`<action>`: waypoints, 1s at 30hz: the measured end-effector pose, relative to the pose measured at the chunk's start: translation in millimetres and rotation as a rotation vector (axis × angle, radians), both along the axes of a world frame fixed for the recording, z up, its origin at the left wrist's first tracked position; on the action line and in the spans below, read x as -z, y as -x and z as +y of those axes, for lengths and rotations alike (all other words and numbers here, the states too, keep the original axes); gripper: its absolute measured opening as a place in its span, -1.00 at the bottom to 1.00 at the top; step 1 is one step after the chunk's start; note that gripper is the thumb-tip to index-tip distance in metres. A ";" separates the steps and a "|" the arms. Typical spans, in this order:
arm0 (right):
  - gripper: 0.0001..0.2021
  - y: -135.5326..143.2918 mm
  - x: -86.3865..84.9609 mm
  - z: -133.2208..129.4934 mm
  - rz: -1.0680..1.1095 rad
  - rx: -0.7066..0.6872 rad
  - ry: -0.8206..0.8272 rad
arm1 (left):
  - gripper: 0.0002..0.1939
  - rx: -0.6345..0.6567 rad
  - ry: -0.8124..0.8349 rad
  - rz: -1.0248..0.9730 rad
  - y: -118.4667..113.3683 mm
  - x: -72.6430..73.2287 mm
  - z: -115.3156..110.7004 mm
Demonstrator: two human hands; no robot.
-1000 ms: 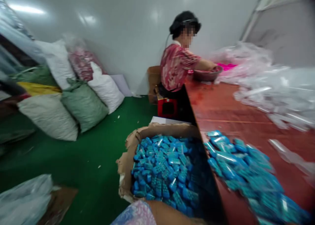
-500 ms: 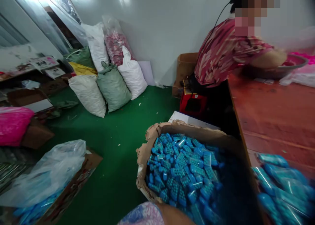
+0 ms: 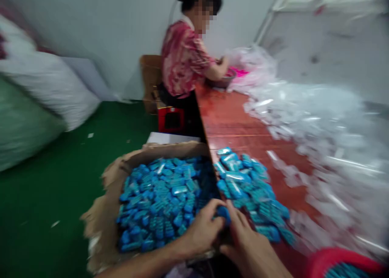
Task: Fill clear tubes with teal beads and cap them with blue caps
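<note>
My left hand (image 3: 204, 226) is over the near right corner of the carton, its thumb and fingers curled round a small blue packet (image 3: 223, 214). Close beside it, at the table edge, my right hand (image 3: 247, 239) has its fingers stretched out and touching the packet's side, the thumb apart below. Motion blur hides the fine detail of the packet. Many similar blue packets in clear wrapping (image 3: 164, 201) fill the torn cardboard carton (image 3: 101, 225). Another pile of blue packets (image 3: 255, 189) lies on the red-brown table, just beyond my right hand.
Clear plastic covers (image 3: 331, 148) are heaped along the right of the table (image 3: 231, 116). A pink-red rimmed container (image 3: 322, 261) with blue pieces is at the lower right. A co-worker (image 3: 185, 59) sits at the far end over a bowl. Sacks (image 3: 54, 87) lean at left.
My view has swung right, bringing the table, the clear plastic heap and the container into sight. Both my hands have come into view, with a blue packet between them.
</note>
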State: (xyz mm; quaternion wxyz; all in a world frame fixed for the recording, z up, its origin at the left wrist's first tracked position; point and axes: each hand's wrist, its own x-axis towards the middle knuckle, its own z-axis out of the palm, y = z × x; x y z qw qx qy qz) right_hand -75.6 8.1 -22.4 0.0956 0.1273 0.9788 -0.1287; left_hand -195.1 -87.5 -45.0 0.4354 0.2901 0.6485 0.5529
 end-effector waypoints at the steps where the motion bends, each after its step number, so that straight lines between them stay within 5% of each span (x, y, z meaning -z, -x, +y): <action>1: -0.32 -1.3 -2.5 10.8 -0.019 0.034 -0.011 | -0.66 0.001 0.070 0.062 8.1 5.6 -6.3; 4: -0.37 -13.8 -9.5 46.1 -0.078 0.095 -0.083 | -0.59 -0.050 0.280 0.457 39.4 25.2 -20.3; 8: -0.37 -40.1 -17.4 89.6 -0.155 0.248 -0.284 | -0.57 -0.118 0.211 0.952 66.1 31.9 0.5; 11: -0.23 -44.6 -18.8 119.1 -0.254 0.310 -0.342 | -0.58 -0.006 0.063 1.150 66.6 15.5 61.2; 15: -0.02 -30.2 -12.6 148.0 -0.423 0.377 -0.225 | -0.47 0.277 0.014 1.233 53.7 -5.6 168.3; 18: 0.05 -19.9 -1.4 158.1 -0.456 0.402 -0.101 | -0.45 0.377 0.010 1.231 47.1 -2.7 226.2; 20: 0.08 -15.3 8.0 160.3 -0.424 0.431 -0.035 | -0.53 0.427 0.023 1.221 47.2 6.7 243.7; 24: 0.13 -5.4 25.2 158.2 -0.327 0.470 0.156 | -0.64 0.502 0.049 1.192 55.1 22.9 235.0; 30: 0.17 28.7 29.3 127.7 -0.266 0.428 0.224 | -0.64 0.507 0.064 1.192 77.0 17.6 165.9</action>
